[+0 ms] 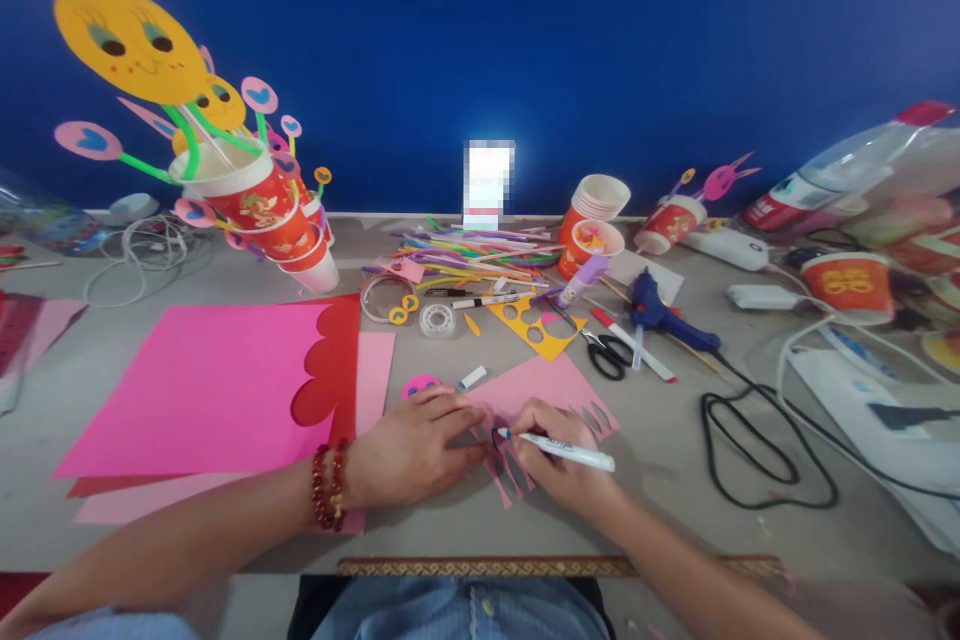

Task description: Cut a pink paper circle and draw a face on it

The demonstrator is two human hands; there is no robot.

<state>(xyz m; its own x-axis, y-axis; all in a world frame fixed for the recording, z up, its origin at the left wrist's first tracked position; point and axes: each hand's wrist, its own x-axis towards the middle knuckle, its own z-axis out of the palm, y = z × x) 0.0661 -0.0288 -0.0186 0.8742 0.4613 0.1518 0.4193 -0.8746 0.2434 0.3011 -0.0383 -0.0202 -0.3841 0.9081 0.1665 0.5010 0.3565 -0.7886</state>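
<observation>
My right hand (562, 460) is closed around a white marker (574, 450), its blue tip down at the light pink paper (517, 390). That paper has ragged, cut-out edges with narrow strips along the near and right sides. My left hand (416, 445), wearing a red bead bracelet, holds the paper's left part against the table, fingertips close to the marker tip. Between them lies a small pink piece, partly covered by the fingers. Just beyond the left hand are a bright pink round face (421, 386) and a white marker cap (472, 378).
Pink and red sheets (202, 390) are stacked at left, with decorated paper cups (255, 210) behind. Pipe cleaners (472, 255), a tape roll (437, 320), yellow cut paper (544, 330) and scissors (606, 357) lie ahead. A blue glue gun (667, 315) trails its cord at right.
</observation>
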